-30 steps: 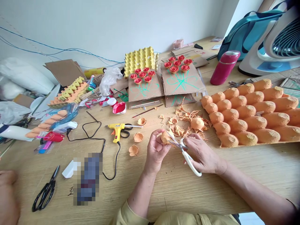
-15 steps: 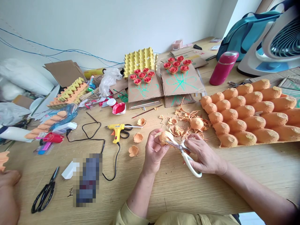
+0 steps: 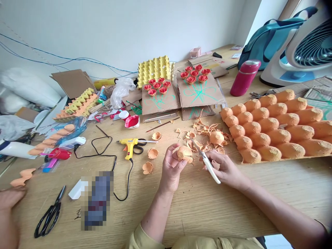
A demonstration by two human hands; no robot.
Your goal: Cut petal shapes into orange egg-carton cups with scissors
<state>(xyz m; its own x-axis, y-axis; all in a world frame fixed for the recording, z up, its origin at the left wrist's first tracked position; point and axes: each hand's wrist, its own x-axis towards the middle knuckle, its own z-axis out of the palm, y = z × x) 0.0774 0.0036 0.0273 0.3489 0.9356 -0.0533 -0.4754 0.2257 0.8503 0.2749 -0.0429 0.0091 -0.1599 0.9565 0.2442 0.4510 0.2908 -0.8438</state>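
Note:
Between the fingers and thumb of my left hand point(image 3: 171, 169) is an orange egg-carton cup point(image 3: 184, 154), its rounded end up and a slit showing in its side. My right hand point(image 3: 225, 170) grips white-handled scissors point(image 3: 207, 162), whose blades point up and left, apart from the cup. Behind my hands lie orange carton scraps point(image 3: 199, 131) with another cut cup point(image 3: 217, 137) among them. Left of my left hand, three petal-shaped cups stand in a column, the nearest a flower-like cup point(image 3: 147, 167).
A large orange egg tray point(image 3: 269, 128) fills the right side. A yellow glue gun point(image 3: 129, 147), its cord and black scissors point(image 3: 50, 216) lie leftward. Red paper flowers point(image 3: 157, 85) sit on cardboard behind red paint point(image 3: 132, 121). Another person's hand point(image 3: 11, 199) is at far left.
The scissors have come away from the cup; their blades now point up beyond it. My left hand still holds the cup. At far left, the other person's orange carton piece shows more fully.

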